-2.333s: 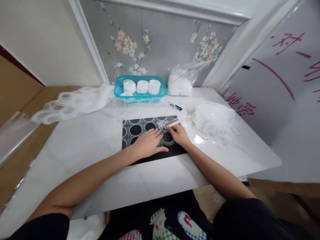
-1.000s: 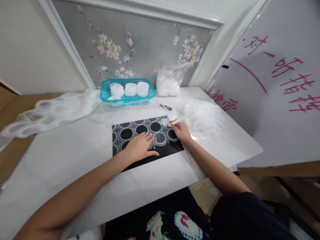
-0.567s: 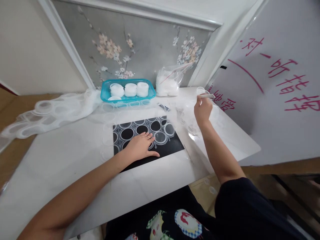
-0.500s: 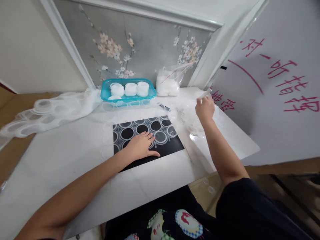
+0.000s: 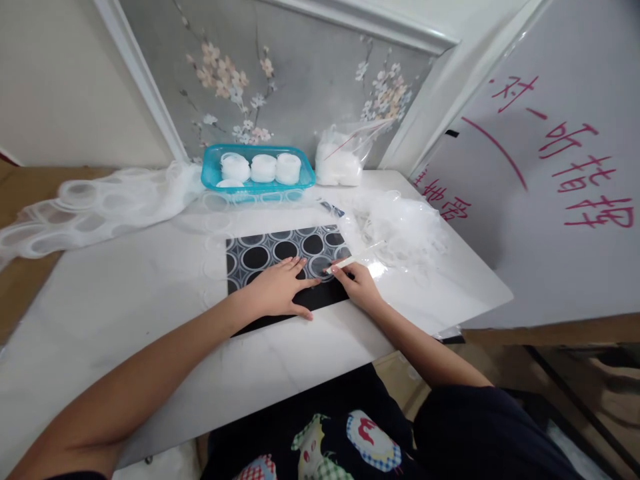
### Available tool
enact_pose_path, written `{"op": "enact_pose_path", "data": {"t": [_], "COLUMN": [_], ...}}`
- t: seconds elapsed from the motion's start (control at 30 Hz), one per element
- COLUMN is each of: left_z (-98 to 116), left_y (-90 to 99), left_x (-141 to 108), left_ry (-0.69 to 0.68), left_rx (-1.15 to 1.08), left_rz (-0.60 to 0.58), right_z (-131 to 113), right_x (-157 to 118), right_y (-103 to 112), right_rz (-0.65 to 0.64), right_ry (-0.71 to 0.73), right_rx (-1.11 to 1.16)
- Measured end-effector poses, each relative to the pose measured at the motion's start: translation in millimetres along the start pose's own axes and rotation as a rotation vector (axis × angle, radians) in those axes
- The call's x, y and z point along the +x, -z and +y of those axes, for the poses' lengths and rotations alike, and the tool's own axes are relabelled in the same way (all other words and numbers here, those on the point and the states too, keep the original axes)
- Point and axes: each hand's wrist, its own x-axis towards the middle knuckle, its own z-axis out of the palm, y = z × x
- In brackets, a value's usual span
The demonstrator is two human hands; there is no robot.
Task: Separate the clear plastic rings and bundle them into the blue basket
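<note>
A sheer white net fabric with rows of rings [image 5: 243,230] lies over a black mat [image 5: 327,297] on the table. My left hand [image 5: 277,288] rests flat on it, fingers spread, pressing the fabric near the mat's middle. To its right, my right hand [image 5: 361,287] is closed around a slim white pen-like tool [image 5: 343,263]. The tool's tip meets the fabric at a ring on the mat's right side; its exact kind is too small to tell. Several rings left of there show solid black centres, while the ring under the tip looks greyish.
A blue tray [image 5: 207,175] holding stacks of white discs [image 5: 263,169] stands at the back, beside a clear bag [image 5: 341,157] of white pieces. Net scraps [image 5: 400,230] heap up at right. More ringed fabric [image 5: 100,203] trails off leftward. A whiteboard [image 5: 540,267] borders the right side.
My right hand has come from the scrap heap at right down to the mat, bringing the white tool to the fabric. My left hand stays on the fabric with its fingers shifted slightly.
</note>
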Motion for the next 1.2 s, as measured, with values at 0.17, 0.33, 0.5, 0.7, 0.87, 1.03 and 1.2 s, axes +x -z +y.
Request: {"op": "enact_pose_path", "data": {"t": [0.17,0.33,0.5,0.7,0.87,1.03,1.2], "left_z": [0,1,1,-1,14,38,46], "left_y": [-1.7,-1.0,-2.5,3.6,3.8,-2.0,-6.4], "left_x": [2,2,2,0,6,32,48], "left_ry": [-0.006,-0.004,-0.009,-0.009,-0.003,-0.133,-0.128], "left_rx": [0.03,-0.005,-0.064,-0.031,0.04,0.082,0.069], "left_rz": [0.018,0.009,0.03,-0.013,0.148,0.136,0.118], "right_z": [5,3,-1,10,31,40,39], "right_x": [4,-10,18,72,20,2,7], "right_y": [3,-5,13,68,48,37,40], "right_rz": [0.002,-0.034,-0.038,0.703,0.176,0.127,0.104], "right_ry": [0.022,0.154,0.387,0.181,0.155,0.059,0.041], "right_rx": [-0.05,-0.206,-0.569,-0.443,-0.239,-0.043,-0.027]}}
